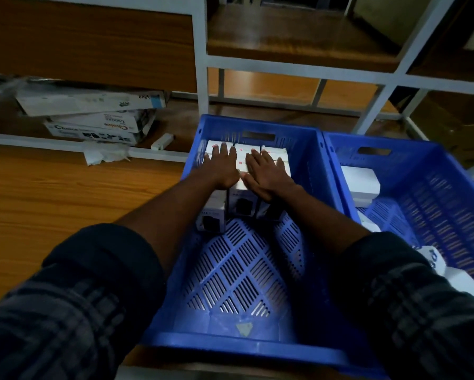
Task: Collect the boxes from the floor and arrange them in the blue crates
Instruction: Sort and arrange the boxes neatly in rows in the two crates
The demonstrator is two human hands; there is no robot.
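Sleeves (66,311); hands (222,167) (267,172) seemingly flat on boxes (242,150)

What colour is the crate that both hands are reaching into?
Blue, with a slotted floor; the crate shows best in the head view.

**Both hands flat, side by side**

The left hand (221,167) and right hand (267,172) lie palm down, fingers straight and slightly spread, thumbs close together. Both forearms (175,215) reach forward, bare below rolled dark plaid sleeves (88,283).

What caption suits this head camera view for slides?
In a blue crate, left hand and right hand press flat on packed white boxes.
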